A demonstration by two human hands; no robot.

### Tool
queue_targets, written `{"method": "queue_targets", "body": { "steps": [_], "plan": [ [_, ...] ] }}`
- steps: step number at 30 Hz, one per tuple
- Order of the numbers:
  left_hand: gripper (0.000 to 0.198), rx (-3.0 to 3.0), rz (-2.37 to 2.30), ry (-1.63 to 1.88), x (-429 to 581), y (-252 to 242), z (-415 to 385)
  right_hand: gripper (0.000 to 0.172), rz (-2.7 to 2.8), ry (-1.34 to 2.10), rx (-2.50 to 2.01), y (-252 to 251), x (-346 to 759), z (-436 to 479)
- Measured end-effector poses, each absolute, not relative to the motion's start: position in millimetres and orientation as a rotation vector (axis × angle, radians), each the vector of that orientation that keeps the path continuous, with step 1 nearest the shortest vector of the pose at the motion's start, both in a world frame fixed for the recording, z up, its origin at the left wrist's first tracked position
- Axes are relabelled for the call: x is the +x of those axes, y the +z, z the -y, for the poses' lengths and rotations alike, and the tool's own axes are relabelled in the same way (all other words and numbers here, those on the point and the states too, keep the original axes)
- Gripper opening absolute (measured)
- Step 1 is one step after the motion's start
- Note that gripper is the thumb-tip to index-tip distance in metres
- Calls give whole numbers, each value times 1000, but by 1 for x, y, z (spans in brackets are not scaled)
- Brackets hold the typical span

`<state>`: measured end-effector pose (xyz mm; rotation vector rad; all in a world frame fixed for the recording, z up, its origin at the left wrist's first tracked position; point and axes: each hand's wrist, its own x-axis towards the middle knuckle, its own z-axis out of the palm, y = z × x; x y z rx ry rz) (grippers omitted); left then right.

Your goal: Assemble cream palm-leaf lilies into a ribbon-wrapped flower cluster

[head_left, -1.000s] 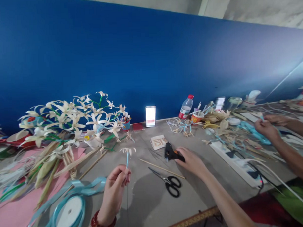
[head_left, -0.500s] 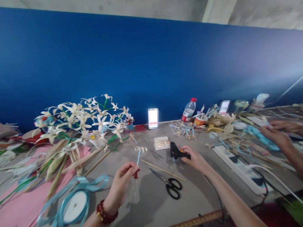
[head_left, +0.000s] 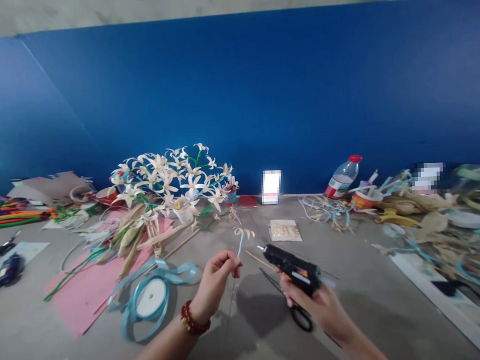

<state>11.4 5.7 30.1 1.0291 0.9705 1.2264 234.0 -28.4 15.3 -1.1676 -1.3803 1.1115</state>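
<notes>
Between the pinched fingertips of my left hand (head_left: 219,275) is the light-blue stem of a small flower (head_left: 244,233) with curled cream petals. My right hand (head_left: 313,303) grips a black glue gun (head_left: 292,265) by its handle; its nozzle points left, toward the flower, with a gap between them. Beneath the glue gun lie black-handled scissors (head_left: 301,318), partly hidden by my right hand. A thin wooden stick (head_left: 258,259) rests beside them. Further back on the table is a small clear packet (head_left: 286,231) with pale contents.
Many cream flowers (head_left: 169,177) on green stems stand at the back left. Blue ribbon on a spool (head_left: 150,297) lies near pink paper (head_left: 76,296). At right are a tilted bottle (head_left: 343,177), an orange cup (head_left: 366,198), dried husks and a white power strip (head_left: 429,299).
My right hand has raised the glue gun off the table and turned its nozzle left toward the flower. The view has swung left, and the co-worker's hands have left it.
</notes>
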Motion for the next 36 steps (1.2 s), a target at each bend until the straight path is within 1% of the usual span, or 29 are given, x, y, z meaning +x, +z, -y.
{"method": "queue_targets", "body": {
  "steps": [3, 7, 10, 13, 17, 22, 36],
  "plan": [
    [17, 980, -967, 1270, 8, 25, -7, 51, 1460, 929, -1137, 0, 208, 22],
    [15, 914, -967, 1296, 5, 21, -9, 38, 1653, 758, -1048, -11, 207, 8],
    [12, 864, -944, 1281, 4, 21, -10, 31, 1708, 663, -1089, -14, 213, 7],
    [14, 824, -929, 1271, 3, 21, -12, 29, 1787, 635, -1114, -7, 215, 10],
    [15, 816, -938, 1247, 4, 19, -12, 14, 1919, 679, -1121, 10, 212, 8],
    [19, 827, -957, 1235, 4, 20, -10, 20, 1918, 574, -1104, 8, 212, 7],
    [17, 831, -942, 1215, 3, 23, -8, 19, 1898, 610, -1092, 1, 212, 9]
  ]
}}
